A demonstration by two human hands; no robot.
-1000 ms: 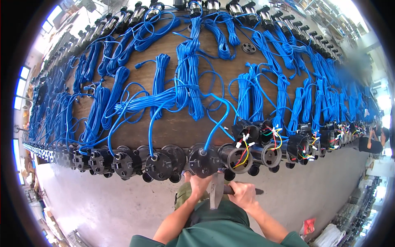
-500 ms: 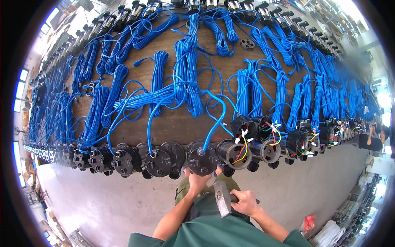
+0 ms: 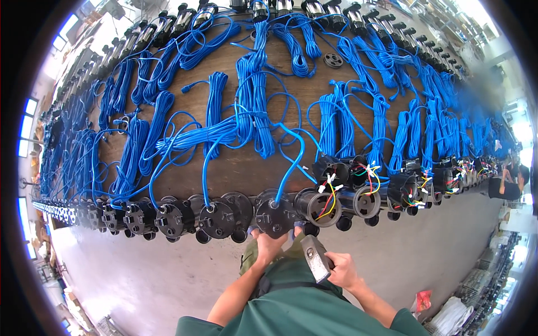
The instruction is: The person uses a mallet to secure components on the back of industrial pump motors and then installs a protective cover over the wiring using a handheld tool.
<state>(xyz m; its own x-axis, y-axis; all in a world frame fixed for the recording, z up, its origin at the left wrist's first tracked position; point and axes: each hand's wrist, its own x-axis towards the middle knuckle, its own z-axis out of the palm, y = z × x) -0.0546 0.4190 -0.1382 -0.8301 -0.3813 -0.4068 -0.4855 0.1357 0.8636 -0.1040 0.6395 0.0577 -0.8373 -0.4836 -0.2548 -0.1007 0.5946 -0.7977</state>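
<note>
In front of me a black round-capped cylinder lies at the bench's near edge, with a thick blue cable rising from its cap. My left hand grips it from below; the cap hides most of the fingers. My right hand is closed round the handle of a hammer. The hammer's steel head is tilted, below and right of the cap, apart from it. Next to the cap on the right is an open black cylinder with red, yellow and white wires.
Blue cable bundles cover much of the brown bench top. More capped cylinders line the near edge, and metal-bodied units the far edge. A small black wheel lies at the back. Another person is at the far right.
The hammer and my right hand have moved slightly right and up, and the hammer head has turned a little. My left hand stays at the cylinder.
</note>
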